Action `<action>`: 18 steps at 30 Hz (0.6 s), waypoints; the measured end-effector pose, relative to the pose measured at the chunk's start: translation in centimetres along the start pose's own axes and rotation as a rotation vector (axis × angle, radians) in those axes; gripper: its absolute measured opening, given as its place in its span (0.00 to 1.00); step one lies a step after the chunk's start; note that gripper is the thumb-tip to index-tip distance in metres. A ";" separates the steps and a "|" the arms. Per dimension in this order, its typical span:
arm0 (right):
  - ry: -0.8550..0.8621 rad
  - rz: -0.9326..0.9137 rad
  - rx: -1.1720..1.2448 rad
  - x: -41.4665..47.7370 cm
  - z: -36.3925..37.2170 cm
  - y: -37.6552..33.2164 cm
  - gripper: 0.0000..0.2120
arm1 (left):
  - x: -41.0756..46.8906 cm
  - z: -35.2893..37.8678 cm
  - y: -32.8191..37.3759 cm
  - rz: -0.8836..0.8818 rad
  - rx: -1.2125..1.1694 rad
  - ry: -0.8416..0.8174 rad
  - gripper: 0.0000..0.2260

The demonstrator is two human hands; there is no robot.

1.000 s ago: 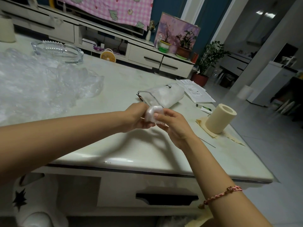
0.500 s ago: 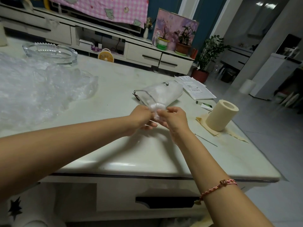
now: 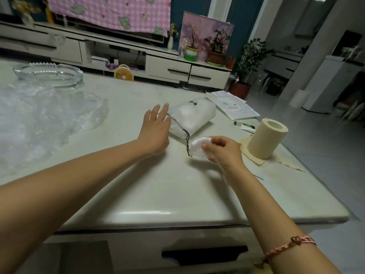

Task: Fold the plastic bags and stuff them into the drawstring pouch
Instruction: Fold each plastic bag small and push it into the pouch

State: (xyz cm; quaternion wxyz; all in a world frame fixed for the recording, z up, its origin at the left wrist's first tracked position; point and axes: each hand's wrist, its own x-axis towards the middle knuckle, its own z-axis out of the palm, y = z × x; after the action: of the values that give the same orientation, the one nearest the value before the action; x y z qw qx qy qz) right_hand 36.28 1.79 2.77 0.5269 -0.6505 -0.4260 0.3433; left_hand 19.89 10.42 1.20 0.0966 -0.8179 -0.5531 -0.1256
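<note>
At the pale table, the person's left hand is spread flat-fingered right by the mouth of the drawstring pouch, which lies on its side. The right hand pinches a small folded plastic bag just beside the pouch's dark cord. A heap of loose plastic bags sits far left, near a glass dish.

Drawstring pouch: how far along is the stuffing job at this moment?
Done: the pouch bulges with white contents. In hand: the right hand pinches one folded bag near its mouth; the left hand is open beside it. Remaining: a heap of loose bags lies unfolded.
</note>
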 end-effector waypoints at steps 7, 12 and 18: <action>-0.042 -0.063 -0.006 -0.4 -0.2 0.0 0.05 | 1.8 -0.4 0.5 0.171 -0.116 0.191 0.15; 0.145 -0.389 -0.406 -0.3 0.8 -1.0 0.05 | 0.3 -2.6 2.0 0.350 -0.392 0.394 0.08; 0.279 -0.620 -0.521 0.1 1.1 -0.5 0.06 | -1.5 -3.4 3.7 0.412 -0.573 0.389 0.05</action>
State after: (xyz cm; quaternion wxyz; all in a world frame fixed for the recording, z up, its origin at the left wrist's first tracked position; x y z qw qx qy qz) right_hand 35.26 2.37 3.01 0.4759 -0.6431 -0.5985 -0.0415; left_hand 22.49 6.76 3.87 -0.0095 -0.8663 -0.2917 -0.4054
